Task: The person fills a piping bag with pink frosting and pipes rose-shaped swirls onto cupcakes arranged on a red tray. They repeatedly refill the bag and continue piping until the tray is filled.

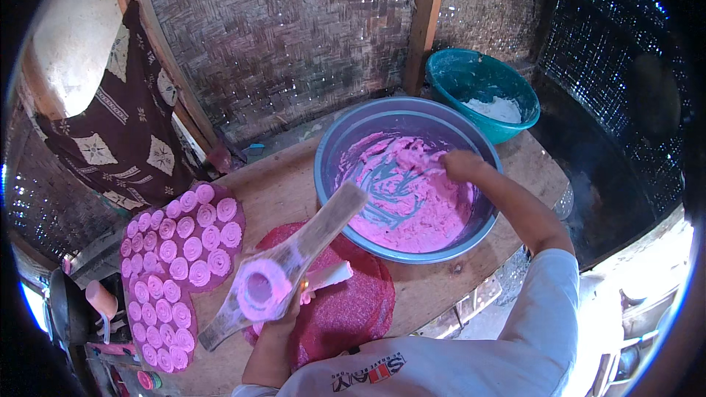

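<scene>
A large grey-blue plastic basin (pixel 325 143) holds sticky pink dough (pixel 424 220). Inside its right side, my right hand (pixel 462 166) is down at the dough, its fingertips partly hidden; a thin tool may be in it, but this is unclear. My left hand (pixel 284 317) grips a wooden press (pixel 331 220), a long board with a round, dough-smeared hole, tilted above the table. A pale stick-like piece (pixel 329 277) juts out beside that hand. Beneath lie stacked round red mats (pixel 358 309). Coiled pink dough spirals (pixel 192 248) stand in rows on more mats at the left.
A green basin (pixel 482 116) with white flour or paste stands behind the large basin on the wooden table (pixel 276 176). A woven bamboo wall (pixel 276 38) rises behind. Patterned dark cloth (pixel 132 132) hangs at left, above a pink dipper (pixel 101 299) and a dark pan (pixel 66 309).
</scene>
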{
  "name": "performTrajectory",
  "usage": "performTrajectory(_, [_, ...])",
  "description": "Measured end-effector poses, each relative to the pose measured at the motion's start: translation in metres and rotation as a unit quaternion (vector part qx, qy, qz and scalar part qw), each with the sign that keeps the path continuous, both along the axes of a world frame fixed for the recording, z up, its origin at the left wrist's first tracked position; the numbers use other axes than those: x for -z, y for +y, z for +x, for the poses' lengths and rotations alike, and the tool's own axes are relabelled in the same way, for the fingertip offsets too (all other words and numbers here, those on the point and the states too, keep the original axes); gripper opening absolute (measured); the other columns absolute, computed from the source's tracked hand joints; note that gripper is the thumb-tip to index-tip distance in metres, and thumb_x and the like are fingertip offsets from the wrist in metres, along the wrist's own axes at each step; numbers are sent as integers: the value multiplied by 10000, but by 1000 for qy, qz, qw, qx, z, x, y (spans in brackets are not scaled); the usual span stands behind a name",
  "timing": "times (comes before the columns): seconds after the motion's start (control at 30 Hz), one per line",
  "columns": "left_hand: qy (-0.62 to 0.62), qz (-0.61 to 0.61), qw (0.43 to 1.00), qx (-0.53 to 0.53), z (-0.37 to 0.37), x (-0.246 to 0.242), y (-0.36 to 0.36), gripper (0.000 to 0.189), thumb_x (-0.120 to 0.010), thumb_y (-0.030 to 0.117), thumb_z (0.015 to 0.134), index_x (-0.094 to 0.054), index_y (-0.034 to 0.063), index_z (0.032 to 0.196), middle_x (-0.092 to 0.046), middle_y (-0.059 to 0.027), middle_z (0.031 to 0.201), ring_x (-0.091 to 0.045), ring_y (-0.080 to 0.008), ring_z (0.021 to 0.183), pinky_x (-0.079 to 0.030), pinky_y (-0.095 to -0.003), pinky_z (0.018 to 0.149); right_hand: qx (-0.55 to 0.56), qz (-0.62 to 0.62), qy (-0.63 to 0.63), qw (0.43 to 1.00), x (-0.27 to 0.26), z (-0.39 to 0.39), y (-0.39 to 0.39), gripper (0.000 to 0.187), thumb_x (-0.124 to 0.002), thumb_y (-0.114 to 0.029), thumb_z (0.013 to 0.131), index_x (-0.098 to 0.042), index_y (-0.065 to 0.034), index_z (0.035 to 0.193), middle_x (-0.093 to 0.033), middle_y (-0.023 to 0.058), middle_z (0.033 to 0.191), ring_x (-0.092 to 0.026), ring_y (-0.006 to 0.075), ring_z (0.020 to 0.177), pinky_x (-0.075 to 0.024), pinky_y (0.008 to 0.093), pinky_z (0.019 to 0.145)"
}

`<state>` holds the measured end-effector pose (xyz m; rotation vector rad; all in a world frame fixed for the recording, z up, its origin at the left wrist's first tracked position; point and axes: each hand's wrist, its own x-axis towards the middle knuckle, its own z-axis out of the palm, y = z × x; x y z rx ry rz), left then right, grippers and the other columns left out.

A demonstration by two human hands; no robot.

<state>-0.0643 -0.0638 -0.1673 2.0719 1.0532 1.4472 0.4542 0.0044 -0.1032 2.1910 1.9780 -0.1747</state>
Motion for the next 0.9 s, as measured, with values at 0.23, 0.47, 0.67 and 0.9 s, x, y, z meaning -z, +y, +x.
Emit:
performTrajectory(0.23, [47,97,991,82,-3,-132,52,304,-741,154,808,-586,63,1054,-587,-77,930,-616,-247,809,-501,-370,704,14,-118,144,982,-81,-34,-59,234,-545,-196,883,-679,-28,973,-647,119,668,-640,240,575,-498,378,522])
performTrajectory(0.47, [172,185,959,125,48,-195,68,258,-749,211,746,-569,81,878,-562,-85,756,-604,-270,676,-492,-372,576,-81,-178,448,873,-179,-58,-125,321,-559,-312,1000,-665,-11,974,-473,-41,545,-409,39,432,-312,235,398])
performTrajectory(0.67, [262,260,926,79,69,-188,56,314,-689,343,722,-559,99,874,-598,-120,810,-631,-347,752,-501,-426,645,-150,-241,517,808,-197,-83,-123,364,-555,-353,1004,-689,-15,991,-415,-52,578,-361,19,454,-256,206,392])
performTrajectory(0.9, [288,240,925,62,82,-208,45,482,-776,363,647,-548,73,957,-597,-134,863,-633,-355,823,-506,-444,680,-398,401,-66,823,-244,-139,-129,215,-600,-288,914,-643,-100,820,-537,5,589,-590,159,581,-456,342,542])
